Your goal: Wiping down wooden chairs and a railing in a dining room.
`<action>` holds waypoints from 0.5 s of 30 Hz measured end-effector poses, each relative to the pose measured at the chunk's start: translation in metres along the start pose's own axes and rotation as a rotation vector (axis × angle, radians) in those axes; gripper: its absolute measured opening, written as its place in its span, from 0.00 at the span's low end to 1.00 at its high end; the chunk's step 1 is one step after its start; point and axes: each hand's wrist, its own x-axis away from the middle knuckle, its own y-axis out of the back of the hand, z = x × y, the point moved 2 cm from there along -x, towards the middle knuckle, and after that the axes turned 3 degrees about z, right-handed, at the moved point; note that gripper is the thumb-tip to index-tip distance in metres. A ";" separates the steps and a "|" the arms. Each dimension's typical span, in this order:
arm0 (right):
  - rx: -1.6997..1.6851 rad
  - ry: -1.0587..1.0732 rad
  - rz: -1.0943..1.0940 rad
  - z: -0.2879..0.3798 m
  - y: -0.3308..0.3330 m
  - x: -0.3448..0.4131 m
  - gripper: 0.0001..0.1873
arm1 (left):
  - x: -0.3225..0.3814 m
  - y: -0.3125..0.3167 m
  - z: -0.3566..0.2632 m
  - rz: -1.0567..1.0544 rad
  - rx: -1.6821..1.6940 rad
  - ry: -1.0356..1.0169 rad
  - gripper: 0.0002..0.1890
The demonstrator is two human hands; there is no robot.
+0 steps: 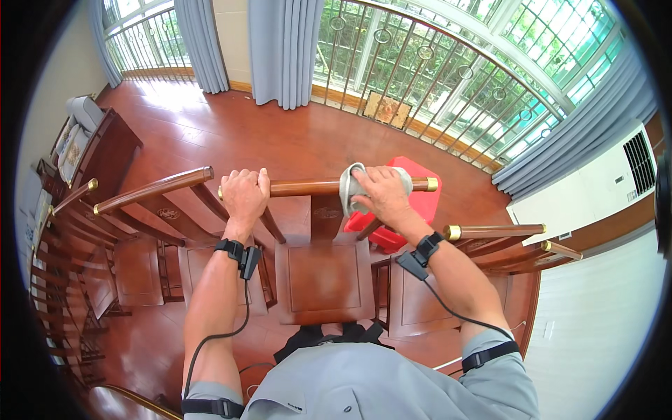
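Observation:
Directly before me stands a dark wooden chair [325,281] with a panelled seat and a round top rail [304,187] capped in brass. My left hand [244,197] grips the left end of that rail, fingers wrapped over it. A light grey cloth [347,191] is draped around the rail near its right end. My right hand [382,193] presses the cloth against the rail, thumb and fingers spread over it. The rail's brass right tip [432,184] shows beyond the cloth.
Similar wooden chairs [152,191] stand close by on the left, another [493,231] on the right. A red plastic stool or container [424,207] is behind the chair back. Farther off are a metal railing [420,73], blue-grey curtains [286,52], a cushioned wooden sofa [113,152] and a white air-conditioning unit [583,184].

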 end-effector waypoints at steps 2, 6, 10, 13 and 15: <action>0.038 -0.020 0.048 -0.013 0.010 0.008 0.34 | 0.000 0.000 0.001 0.001 -0.013 -0.004 0.21; 0.134 -0.104 0.082 -0.037 0.030 0.022 0.35 | -0.005 0.000 0.002 0.070 -0.025 0.007 0.22; 0.090 -0.196 0.041 -0.042 0.023 0.030 0.36 | -0.007 -0.003 0.008 0.214 -0.027 0.019 0.24; 0.059 -0.160 -0.055 -0.039 0.014 0.034 0.35 | -0.006 -0.002 0.005 0.196 -0.057 0.015 0.25; 0.044 -0.125 -0.100 -0.040 0.013 0.036 0.34 | -0.008 -0.005 0.001 0.186 -0.069 0.009 0.25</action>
